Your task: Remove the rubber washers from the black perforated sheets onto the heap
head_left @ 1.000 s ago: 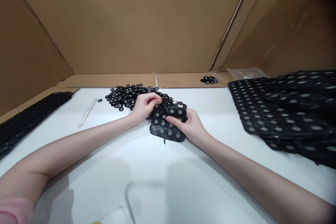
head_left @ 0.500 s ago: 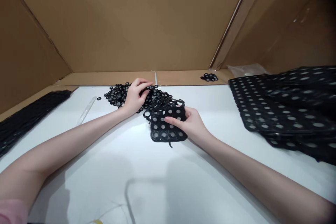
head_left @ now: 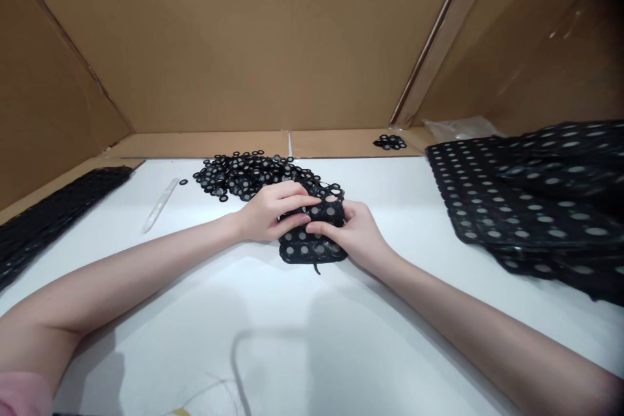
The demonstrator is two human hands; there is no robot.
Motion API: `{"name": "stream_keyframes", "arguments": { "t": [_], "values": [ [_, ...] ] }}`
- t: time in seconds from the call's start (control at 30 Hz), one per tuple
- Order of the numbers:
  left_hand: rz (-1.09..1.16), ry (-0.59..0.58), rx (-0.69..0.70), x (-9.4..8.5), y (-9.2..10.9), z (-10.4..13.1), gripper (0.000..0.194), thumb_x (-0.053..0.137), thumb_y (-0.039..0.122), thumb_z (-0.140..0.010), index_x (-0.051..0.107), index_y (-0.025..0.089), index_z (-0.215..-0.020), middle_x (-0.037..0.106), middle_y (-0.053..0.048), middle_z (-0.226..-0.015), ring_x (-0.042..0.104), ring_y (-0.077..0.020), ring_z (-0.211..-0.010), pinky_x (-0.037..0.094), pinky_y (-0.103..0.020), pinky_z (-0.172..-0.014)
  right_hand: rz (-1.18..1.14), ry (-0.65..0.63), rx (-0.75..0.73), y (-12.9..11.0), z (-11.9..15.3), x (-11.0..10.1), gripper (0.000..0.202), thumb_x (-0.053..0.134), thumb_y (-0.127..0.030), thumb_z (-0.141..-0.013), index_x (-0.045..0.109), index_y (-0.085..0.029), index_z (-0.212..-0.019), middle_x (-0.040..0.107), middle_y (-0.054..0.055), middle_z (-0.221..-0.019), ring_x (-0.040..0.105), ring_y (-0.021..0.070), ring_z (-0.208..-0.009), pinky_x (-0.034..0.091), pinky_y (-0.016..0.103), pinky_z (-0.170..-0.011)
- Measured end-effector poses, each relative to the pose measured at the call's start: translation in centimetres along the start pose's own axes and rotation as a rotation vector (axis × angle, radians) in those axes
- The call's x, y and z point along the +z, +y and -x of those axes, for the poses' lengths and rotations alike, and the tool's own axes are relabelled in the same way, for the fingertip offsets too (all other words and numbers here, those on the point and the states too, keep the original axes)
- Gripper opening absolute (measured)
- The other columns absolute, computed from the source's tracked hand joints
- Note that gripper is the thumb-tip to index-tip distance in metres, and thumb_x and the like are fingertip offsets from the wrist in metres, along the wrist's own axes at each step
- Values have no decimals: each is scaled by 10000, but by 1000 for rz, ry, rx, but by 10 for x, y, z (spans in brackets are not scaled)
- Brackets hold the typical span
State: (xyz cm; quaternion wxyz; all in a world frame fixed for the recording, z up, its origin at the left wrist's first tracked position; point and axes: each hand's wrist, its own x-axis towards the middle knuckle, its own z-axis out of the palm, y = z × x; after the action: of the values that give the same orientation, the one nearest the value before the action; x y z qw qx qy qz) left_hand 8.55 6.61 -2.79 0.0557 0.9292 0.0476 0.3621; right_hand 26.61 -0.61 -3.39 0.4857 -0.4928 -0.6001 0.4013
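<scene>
Dotted black piece is sited on the near right side of the ring pile. Right edge held by right hand: thumb on top, other fingers mostly hidden. Pile-side left part covered by left hand, thumb and forefinger slightly parted; pinch can't be confirmed. Piece touched by 2 hands, neither nearer; long axis can't be told.
</scene>
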Motion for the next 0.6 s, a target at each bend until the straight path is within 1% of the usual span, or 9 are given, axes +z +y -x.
{"name": "stream_keyframes", "arguments": {
  "t": [0.2,0.33,0.43,0.5,0.6],
  "values": [
    [-77,-8,9,0,4,-2,245,480,256,-883,603,156,-1069,646,-114,-904,606,-180,-776,511,-305,-689,50,-6,-13,-3,3,0,262,742,-361,-606,571,-163,-596,551,-23,-619,504,131,-626,422,251,-581],
    [-145,2,-18,1,8,-3,221,454,272,-894,609,143,-985,649,-105,-851,593,-175,-727,494,-306,-673,142,-6,-55,-3,4,2,278,712,-402,-647,577,-165,-592,565,-9,-617,509,141,-632,428,262,-597],
    [-200,-19,-37,2,11,-3,237,420,278,-909,600,131,-960,646,-103,-823,574,-179,-702,464,-309,-648,219,2,-76,-2,4,2,292,692,-428,-674,583,-165,-608,580,7,-629,517,159,-654,438,282,-623],
    [-238,-29,-32,4,11,-3,248,394,266,-917,592,122,-955,641,-105,-811,566,-185,-698,449,-311,-640,246,10,-74,-1,4,3,321,680,-451,-689,568,-161,-607,557,6,-609,494,152,-630,426,281,-602],
    [-274,-12,-11,7,11,-3,261,353,245,-926,580,117,-943,622,-103,-786,557,-189,-692,437,-306,-631,247,21,-61,1,4,3,363,671,-471,-700,520,-159,-593,491,-12,-573,431,121,-572,384,260,-539]
  ]
}}
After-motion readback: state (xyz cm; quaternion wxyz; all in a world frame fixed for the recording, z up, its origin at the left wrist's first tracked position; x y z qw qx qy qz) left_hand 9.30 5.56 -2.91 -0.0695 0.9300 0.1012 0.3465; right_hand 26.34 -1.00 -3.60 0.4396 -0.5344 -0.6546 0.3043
